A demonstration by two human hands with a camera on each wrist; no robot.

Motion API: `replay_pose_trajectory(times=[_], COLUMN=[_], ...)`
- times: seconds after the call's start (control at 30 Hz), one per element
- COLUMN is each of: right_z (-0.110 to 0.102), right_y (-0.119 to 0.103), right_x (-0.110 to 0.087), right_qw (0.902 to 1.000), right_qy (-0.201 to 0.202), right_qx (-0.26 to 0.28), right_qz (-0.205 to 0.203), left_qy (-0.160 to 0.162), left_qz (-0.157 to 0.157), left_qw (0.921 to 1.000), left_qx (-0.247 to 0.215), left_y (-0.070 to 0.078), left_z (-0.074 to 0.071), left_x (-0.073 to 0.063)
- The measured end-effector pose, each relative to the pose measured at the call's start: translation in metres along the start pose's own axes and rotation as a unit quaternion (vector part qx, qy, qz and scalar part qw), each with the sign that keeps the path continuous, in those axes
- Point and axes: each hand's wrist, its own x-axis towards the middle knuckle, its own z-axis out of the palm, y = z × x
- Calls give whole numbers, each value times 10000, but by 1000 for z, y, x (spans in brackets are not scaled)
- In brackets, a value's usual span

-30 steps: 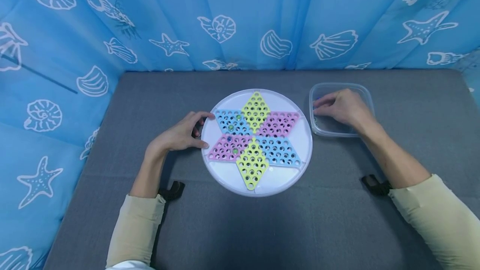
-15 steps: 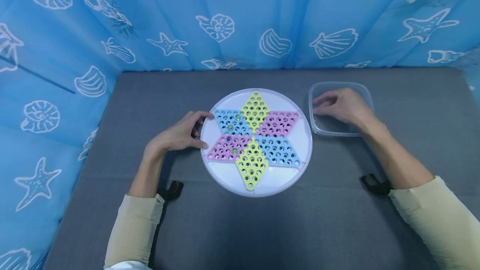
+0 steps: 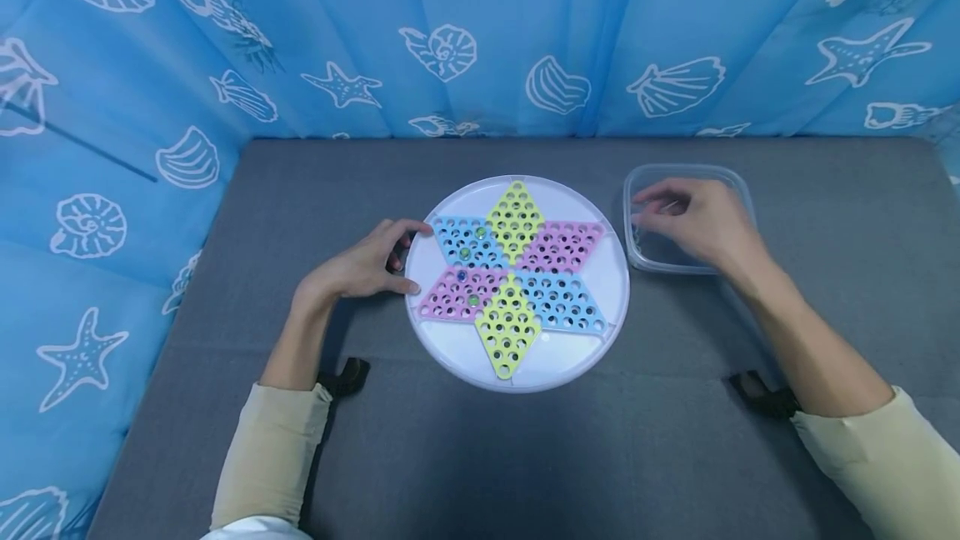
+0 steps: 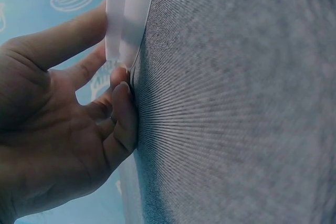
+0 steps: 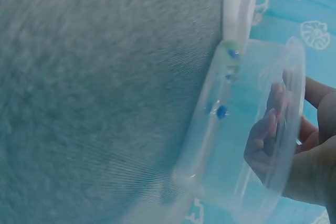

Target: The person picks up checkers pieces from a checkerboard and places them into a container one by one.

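Note:
A round white Chinese checkers board [image 3: 427, 340] bears a star of yellow, pink and blue hole panels. Two green marbles [image 3: 465, 254] sit in its left blue panel; a blue marble [image 3: 461, 277] and a green one [image 3: 473, 301] sit in the pink panel below. My left hand [image 3: 363, 263] touches the board's left rim with thumb and index finger spread apart, its other fingers loosely bent. Over the clear plastic box [image 3: 675, 267] my right hand [image 3: 701, 215] reaches in, fingers bent downward. Blue marbles [image 5: 222, 112] lie on the box floor. Whether the right fingertips pinch a marble is hidden.
Grey cloth covers the table [image 3: 540, 457], and the box stands close to the board's right side. A blue shell-patterned curtain [image 3: 495, 40] rises behind the table and along the left. Dark straps [image 3: 761, 394] are on both forearms.
My right hand has shifted slightly right and looks a little raised within the box. The left hand stays at the board's rim, and the marbles on the board keep their places.

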Motion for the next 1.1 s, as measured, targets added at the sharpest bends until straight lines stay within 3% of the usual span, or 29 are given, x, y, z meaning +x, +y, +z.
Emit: replay_pose_trajectory(times=[0.3, 0.53, 0.83, 1.1], right_z=[2, 13, 28, 45], right_y=[-25, -41, -55, -66], right_x=[-15, -22, -26, -27], right_qw=[9983, 9976, 9937, 9863], right_qy=[128, 74, -190, -706], right_qx=[235, 321, 526, 674], right_qz=[-519, -605, -966, -1330], left_qy=[-23, -37, -25, 17], left_qz=[34, -98, -34, -49], left_qw=[10000, 9999, 10000, 9999], left_qx=[-29, -52, -42, -107], left_y=[-1, 0, -1, 0], left_z=[0, 0, 0, 0], left_x=[1, 1, 1, 0])
